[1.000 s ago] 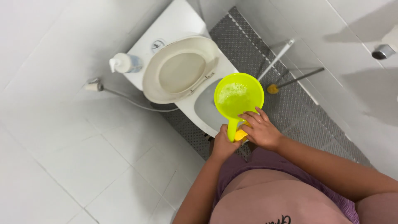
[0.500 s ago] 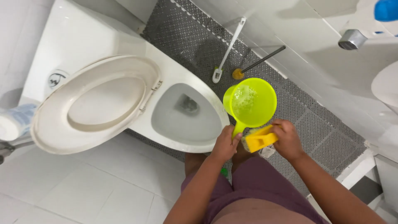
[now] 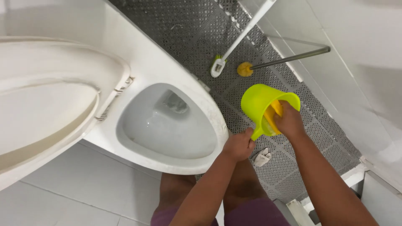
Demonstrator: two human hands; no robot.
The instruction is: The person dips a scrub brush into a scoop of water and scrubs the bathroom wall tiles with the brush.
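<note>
I see 1 lime scoop (image 3: 258,104), mouth tipped toward 2 o'clock; left hand (image 3: 238,145) grips its handle, right hand (image 3: 289,121) presses 1 yellow sponge (image 3: 272,116) inside.

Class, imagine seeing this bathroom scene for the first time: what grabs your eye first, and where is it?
The bright lime-green scoop stands out at right of centre, above the grey perforated mat. The left hand grips its handle while the right hand reaches inside with something yellow. Left of it is the open white toilet bowl, seat raised.
</note>
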